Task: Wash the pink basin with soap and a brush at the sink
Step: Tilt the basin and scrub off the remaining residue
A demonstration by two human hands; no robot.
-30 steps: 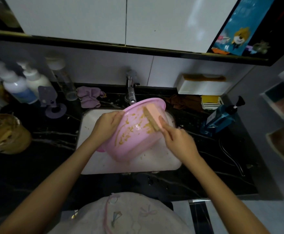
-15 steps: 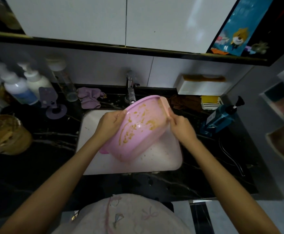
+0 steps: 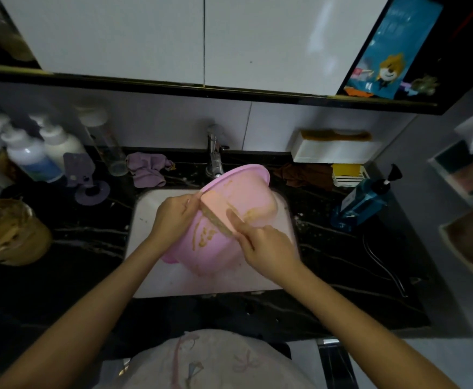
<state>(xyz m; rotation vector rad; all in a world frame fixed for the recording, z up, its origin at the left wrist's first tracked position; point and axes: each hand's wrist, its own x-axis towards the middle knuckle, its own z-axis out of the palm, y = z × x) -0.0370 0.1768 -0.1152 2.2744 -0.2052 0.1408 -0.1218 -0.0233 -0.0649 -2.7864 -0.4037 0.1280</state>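
Observation:
The pink basin [image 3: 241, 189] stands tilted in the white sink [image 3: 145, 234], its opening turned toward me, with yellowish-brown smears on the inside. My left hand [image 3: 175, 217] grips its left rim. My right hand [image 3: 266, 248] holds a pink brush [image 3: 215, 206] with pale bristles, and the brush lies across the inside of the basin. The forefinger of that hand is stretched along the brush's back. The tap [image 3: 215, 157] stands just behind the basin's far rim.
White pump bottles [image 3: 30, 153] and a purple cloth [image 3: 148, 168] sit on the dark counter at the back left. A blue pump bottle [image 3: 367, 196] lies at the right, a brown bowl-like thing [image 3: 8, 234] at the far left. A white box [image 3: 333, 150] hangs on the wall.
The brush has come from the basin's right rim to the left side of the inside. My left hand has kept its hold on the rim, and the basin stays tilted.

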